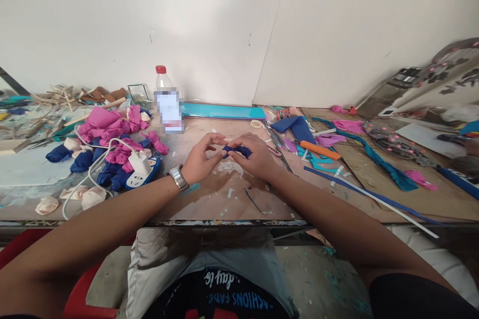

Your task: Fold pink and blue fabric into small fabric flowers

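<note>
Between my two hands is a small piece of dark blue crepe paper (243, 150), gathered and crumpled. My left hand (204, 159) pinches its left end between thumb and finger, a metal watch (178, 178) on the wrist. My right hand (258, 157) is closed round the other end, its fingers covering part of the paper. Both hands are just above the table (209, 204), in the middle. Beneath them lies a whitish, translucent patch (229, 169). To the left is a pile of crumpled pink paper pieces (107, 124), with blue paper bundles (80, 160) and cream ones (93, 197) beside it.
A power strip (144, 174) with a white charger (139, 162) and cable is left of my hands. Behind stand a red-capped bottle (160, 77) and a lit phone (169, 112). An orange cutter (320, 149), blue paper (295, 127) and a white strip (392, 204) lie right.
</note>
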A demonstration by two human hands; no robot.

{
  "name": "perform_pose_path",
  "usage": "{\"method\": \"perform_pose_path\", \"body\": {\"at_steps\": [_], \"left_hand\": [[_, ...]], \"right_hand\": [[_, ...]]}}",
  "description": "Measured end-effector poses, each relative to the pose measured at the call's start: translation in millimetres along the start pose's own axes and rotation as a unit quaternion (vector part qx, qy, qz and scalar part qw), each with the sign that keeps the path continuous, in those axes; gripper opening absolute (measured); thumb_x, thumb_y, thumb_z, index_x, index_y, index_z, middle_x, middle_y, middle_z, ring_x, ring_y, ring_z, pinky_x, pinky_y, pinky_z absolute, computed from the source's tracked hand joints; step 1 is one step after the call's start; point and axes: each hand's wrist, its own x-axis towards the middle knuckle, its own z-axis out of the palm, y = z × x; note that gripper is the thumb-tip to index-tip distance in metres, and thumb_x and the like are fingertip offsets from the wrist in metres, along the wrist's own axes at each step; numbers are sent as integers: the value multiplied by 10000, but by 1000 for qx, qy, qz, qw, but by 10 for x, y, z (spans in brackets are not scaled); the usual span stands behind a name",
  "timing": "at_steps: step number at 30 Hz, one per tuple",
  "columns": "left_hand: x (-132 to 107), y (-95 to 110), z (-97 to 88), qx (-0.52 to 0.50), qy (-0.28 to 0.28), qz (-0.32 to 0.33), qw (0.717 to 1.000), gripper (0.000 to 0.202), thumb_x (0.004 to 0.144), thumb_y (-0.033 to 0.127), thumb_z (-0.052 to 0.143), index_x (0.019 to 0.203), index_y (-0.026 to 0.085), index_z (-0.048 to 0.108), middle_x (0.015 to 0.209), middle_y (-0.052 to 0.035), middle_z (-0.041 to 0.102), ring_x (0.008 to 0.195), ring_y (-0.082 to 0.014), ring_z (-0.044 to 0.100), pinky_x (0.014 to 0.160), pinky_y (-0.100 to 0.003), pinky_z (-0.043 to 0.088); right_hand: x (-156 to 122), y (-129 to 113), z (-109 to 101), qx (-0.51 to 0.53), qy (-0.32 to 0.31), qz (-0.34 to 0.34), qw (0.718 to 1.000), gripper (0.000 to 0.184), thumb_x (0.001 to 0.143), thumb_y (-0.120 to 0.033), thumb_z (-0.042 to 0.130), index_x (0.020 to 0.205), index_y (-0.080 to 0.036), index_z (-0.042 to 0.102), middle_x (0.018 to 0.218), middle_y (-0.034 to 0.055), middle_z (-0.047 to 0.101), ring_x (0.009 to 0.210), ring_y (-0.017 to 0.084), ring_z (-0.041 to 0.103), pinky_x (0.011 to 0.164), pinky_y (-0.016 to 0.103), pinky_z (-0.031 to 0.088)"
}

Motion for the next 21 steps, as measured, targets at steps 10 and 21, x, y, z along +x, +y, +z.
{"method": "perform_pose_path", "body": {"at_steps": [10,21], "left_hand": [[22,35,-8,-11,8,13,1000,315,962,337,665,1242,205,605,1144,-94,708,1079,-198,688,948,-351,508],[24,31,-10,-63,-5,-32,998,348,960,392,665,1232,188,589,1025,-84,733,893,-179,701,837,-328,551]], "right_hand": [[3,-3,-5,0,4,-10,1000,102,922,-333,733,973,-246,716,966,35,783,926,237,691,889,397,476],[-3,25,-6,-20,-19,0,1000,149,908,-328,746,1025,-244,709,1022,48,778,978,256,687,914,405,467]]}}
